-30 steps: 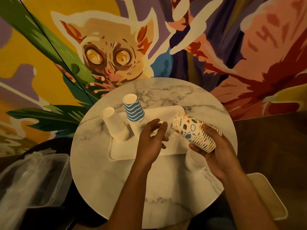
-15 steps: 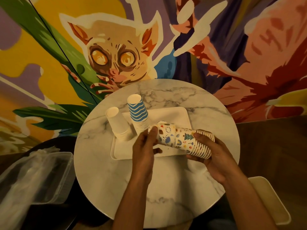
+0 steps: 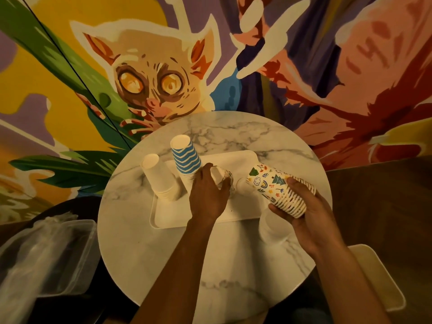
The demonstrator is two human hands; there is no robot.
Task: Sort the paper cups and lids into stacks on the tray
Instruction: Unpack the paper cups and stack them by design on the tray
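A white tray point(image 3: 236, 160) lies on the round marble table point(image 3: 177, 260). On its left end stand two upside-down stacks: plain white cups point(image 3: 157, 176) and blue-striped cups point(image 3: 185, 159). My right hand point(image 3: 308, 218) grips a tilted stack of patterned cups point(image 3: 278, 191) over the tray's right end. My left hand point(image 3: 208, 195) holds a single patterned cup point(image 3: 222, 177) over the tray's middle, a short gap from the stack. A pile of white lids point(image 3: 272, 226) sits on the table below the stack, partly hidden by my right hand.
A clear plastic container point(image 3: 46, 258) with plastic wrap sits low at the left, off the table. Another white tray point(image 3: 378, 279) lies at the lower right, beyond the table edge. A painted mural wall stands behind the table.
My left hand has pulled one patterned cup off the end of the stack and moved it left; my right hand has drawn the stack to the right, so a gap separates them.
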